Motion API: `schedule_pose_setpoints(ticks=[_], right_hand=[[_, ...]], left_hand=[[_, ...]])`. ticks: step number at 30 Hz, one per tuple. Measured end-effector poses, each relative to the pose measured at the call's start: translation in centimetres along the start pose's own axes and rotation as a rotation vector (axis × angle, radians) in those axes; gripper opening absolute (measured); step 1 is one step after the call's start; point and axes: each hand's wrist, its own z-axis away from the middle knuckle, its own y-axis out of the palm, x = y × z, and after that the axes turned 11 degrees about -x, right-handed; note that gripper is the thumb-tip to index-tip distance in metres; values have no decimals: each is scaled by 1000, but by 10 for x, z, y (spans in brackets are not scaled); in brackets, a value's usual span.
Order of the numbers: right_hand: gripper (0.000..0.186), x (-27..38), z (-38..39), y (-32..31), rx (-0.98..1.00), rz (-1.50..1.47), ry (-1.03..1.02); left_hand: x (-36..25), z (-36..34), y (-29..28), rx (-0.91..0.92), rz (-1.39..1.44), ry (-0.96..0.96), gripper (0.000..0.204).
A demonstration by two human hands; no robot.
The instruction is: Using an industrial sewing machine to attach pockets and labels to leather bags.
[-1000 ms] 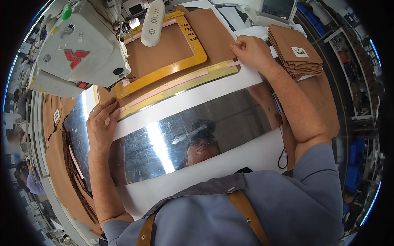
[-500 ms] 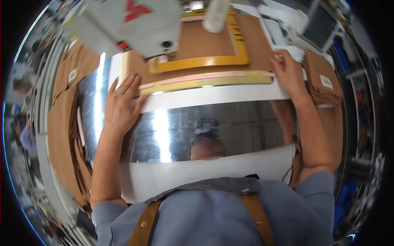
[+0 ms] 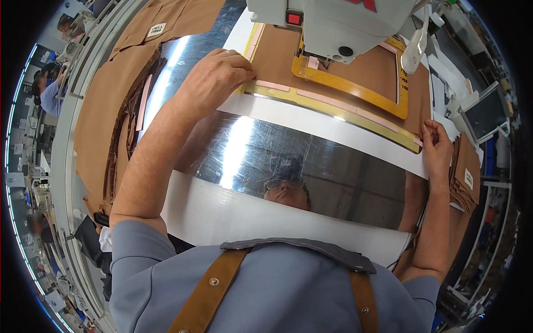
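A brown fabric panel [image 3: 277, 58] lies under a sewing machine head [image 3: 344, 39], inside a flat template edged with yellow and pink strips [image 3: 344, 111]. My left hand [image 3: 222, 72] is at the template's near left corner, its fingers bent and closed on the fabric's edge; the fingertips are partly hidden. At the near right corner, my right hand [image 3: 438, 145] pinches the fabric's edge between thumb and fingers. A yellow clamp frame [image 3: 355, 91] rests on the panel, beneath the machine head.
A shiny metal plate [image 3: 311, 166] and white sheet edges lie between the template and my body. Brown fabric pieces are piled at the left [image 3: 105, 127] and stacked at the right [image 3: 463, 172]. A white hanging device [image 3: 413, 53] and a dark screen [image 3: 488, 114] are at the far right.
The view has turned, so the machine and template appear farther right. My left hand's fingers, earlier spread flat, are now bent together at the corner. My right hand stays near the right corner.
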Motion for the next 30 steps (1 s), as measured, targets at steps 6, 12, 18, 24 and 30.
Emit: schedule_pose_setpoints(ticks=[6, 12, 18, 24, 30], right_hand=[[23, -5, 0, -2, 11, 25, -6], [22, -4, 0, -2, 23, -1, 13], [22, -6, 1, -3, -7, -2, -19], [21, 5, 8, -15, -33, 121, -177], [24, 14, 11, -26, 7, 232, -232]], left_hand=[[5, -8, -2, 59, -110, 191, 14], [5, 6, 3, -55, -131, 134, 19], [-1, 9, 5, -73, -23, -31, 26], [-6, 7, 7, -12, -19, -85, 32], [-4, 7, 2, -7, -90, -11, 32]])
